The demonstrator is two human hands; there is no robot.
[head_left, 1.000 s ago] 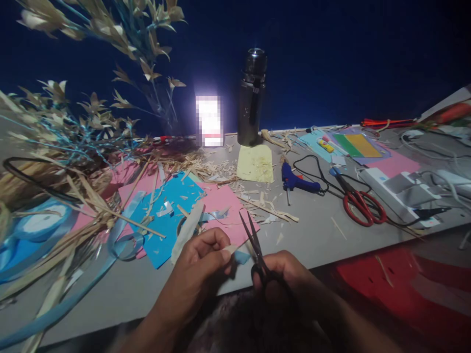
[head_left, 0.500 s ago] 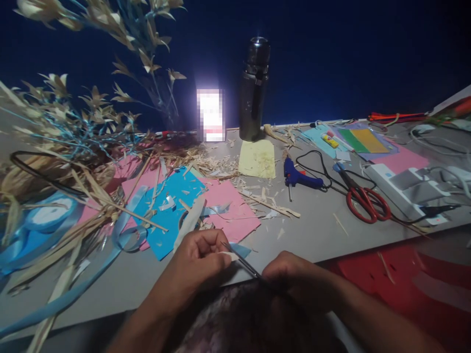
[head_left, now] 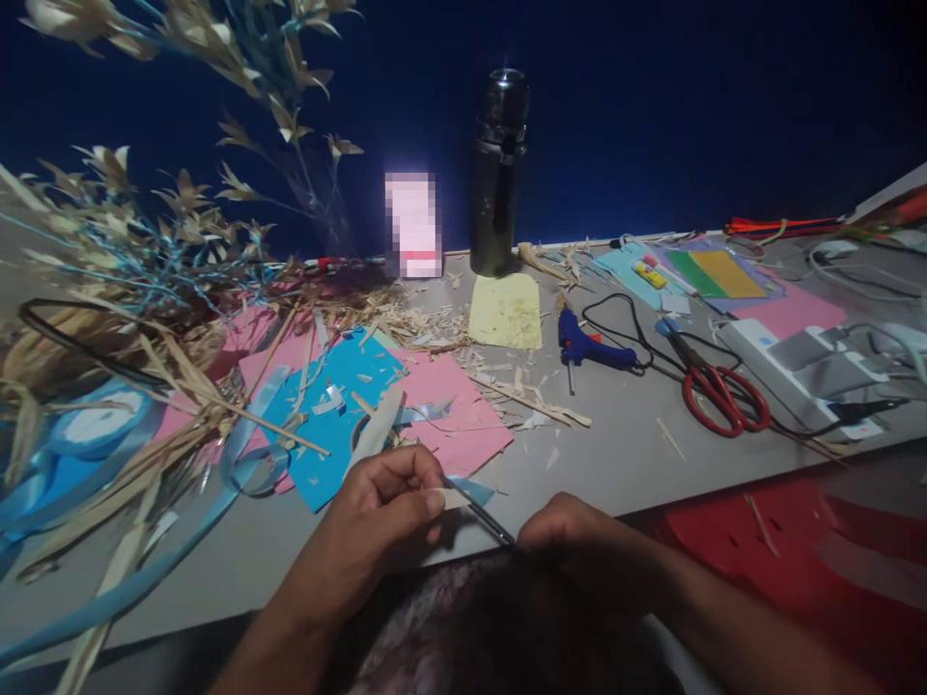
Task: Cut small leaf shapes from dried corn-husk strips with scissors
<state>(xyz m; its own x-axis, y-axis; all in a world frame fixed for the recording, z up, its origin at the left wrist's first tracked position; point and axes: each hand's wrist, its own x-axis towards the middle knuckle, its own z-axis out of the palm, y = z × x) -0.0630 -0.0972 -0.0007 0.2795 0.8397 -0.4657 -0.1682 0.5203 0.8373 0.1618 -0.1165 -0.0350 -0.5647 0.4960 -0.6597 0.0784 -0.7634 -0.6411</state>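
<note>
Near the table's front edge, my left hand (head_left: 395,507) pinches a pale strip of dried husk (head_left: 454,498) between thumb and fingers. My right hand (head_left: 572,536) is closed around a pair of scissors (head_left: 493,524); its handles are hidden in the fist. The dark metal blades point up and left, and their tips reach the husk strip beside my left fingertips. A longer pale husk piece (head_left: 378,425) rises behind my left hand, over the blue sheet (head_left: 319,473). A pink sheet (head_left: 470,425) lies just beyond my hands, strewn with trimmings.
Blue ribbon (head_left: 210,521) and husk strips cover the left side, below husk flowers (head_left: 188,193). Behind stand a lit, pixelated screen (head_left: 414,222) and a dark bottle (head_left: 496,203). To the right lie a blue glue gun (head_left: 598,350), red-handled scissors (head_left: 724,401) and a power strip (head_left: 789,376).
My left fingers have shifted slightly on the husk strip, with the thumb raised a little and a lower fingertip now showing. The scissors stay against the strip. The screen looks dimmer and pinker.
</note>
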